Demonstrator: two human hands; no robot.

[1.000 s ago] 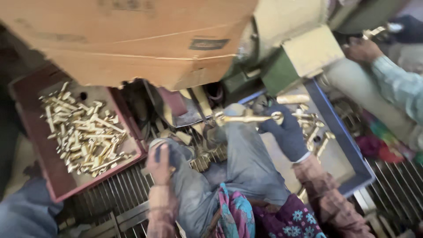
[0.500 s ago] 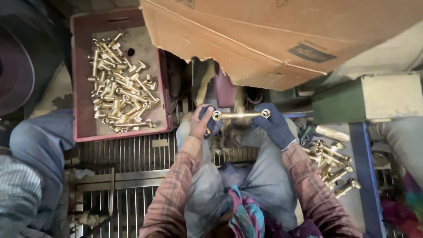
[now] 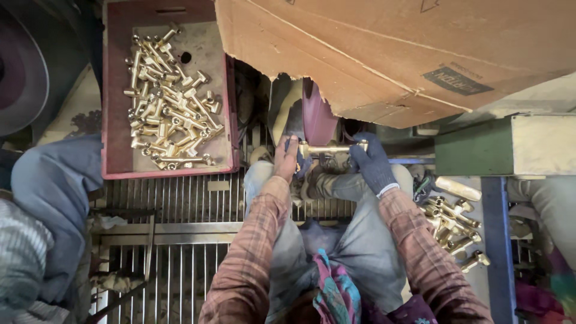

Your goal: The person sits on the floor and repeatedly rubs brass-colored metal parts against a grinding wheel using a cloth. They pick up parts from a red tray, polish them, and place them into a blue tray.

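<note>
My left hand (image 3: 285,161) and gloved right hand (image 3: 373,165) grip the ends of a brass rod fitting (image 3: 333,149) just below the maroon buffing wheel (image 3: 317,120) (loose grip could let the wheel snatch it).

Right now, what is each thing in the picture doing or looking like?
Long shiny brass rod: held level, an end in each hand, at the dark red wheel.
Left hand: gripping the rod's left end.
Right hand, in a dark blue glove: gripping the right end.
Red plastic crate: holds heaped brass pieces.
Brown cardboard sheet: torn edge, overhanging the wheel.
</note>
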